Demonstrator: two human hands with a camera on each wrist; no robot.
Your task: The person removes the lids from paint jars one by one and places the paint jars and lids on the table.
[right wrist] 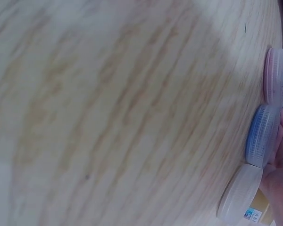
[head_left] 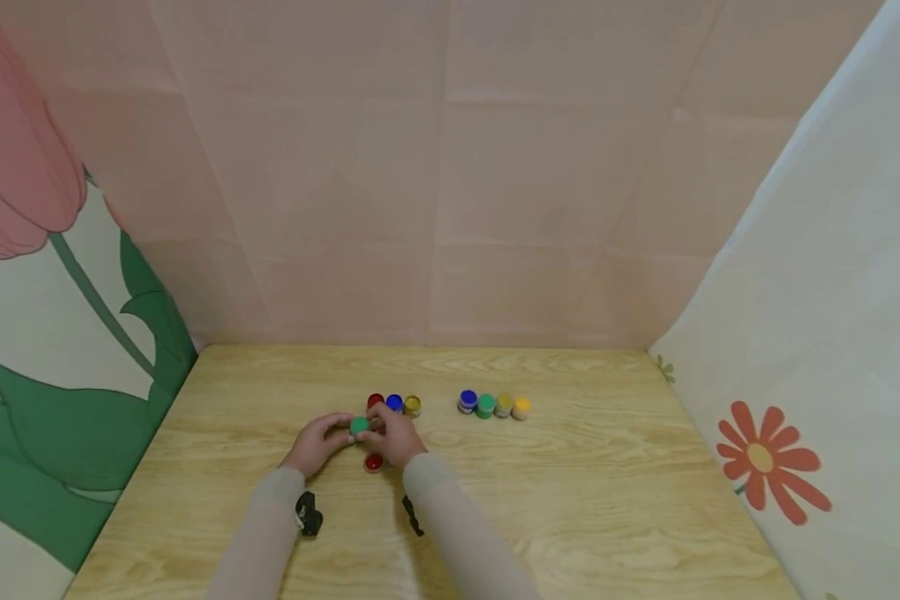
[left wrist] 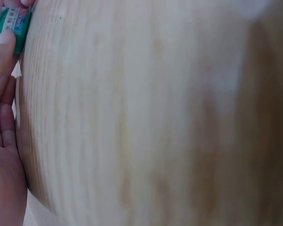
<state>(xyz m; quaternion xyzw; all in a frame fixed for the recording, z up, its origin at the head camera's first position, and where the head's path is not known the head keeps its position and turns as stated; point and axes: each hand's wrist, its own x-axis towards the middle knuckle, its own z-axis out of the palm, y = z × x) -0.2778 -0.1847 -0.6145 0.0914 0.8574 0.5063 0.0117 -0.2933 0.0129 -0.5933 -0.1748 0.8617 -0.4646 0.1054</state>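
Note:
Over the left half of the table, both hands meet on a small green paint jar [head_left: 359, 426], whose green top faces up. My left hand [head_left: 318, 443] grips it from the left; in the left wrist view the labelled side of the green jar [left wrist: 20, 29] shows between the fingertips. From the right, my right hand [head_left: 396, 436] pinches it with thumb and fingers. Just behind the hands stand a red jar [head_left: 376, 400], a blue jar [head_left: 394, 403] and a yellow jar [head_left: 412, 407], the red one partly hidden. A red round piece [head_left: 373, 462] lies in front, close below the right hand.
To the right is a row of several jars: dark blue [head_left: 468, 402], green [head_left: 485, 406], yellow [head_left: 503, 405] and orange [head_left: 521, 408]. They stand on a wood-grain table [head_left: 607, 483]. A pinkish cloth [head_left: 435, 208] hangs at the back, with printed sheets at both sides.

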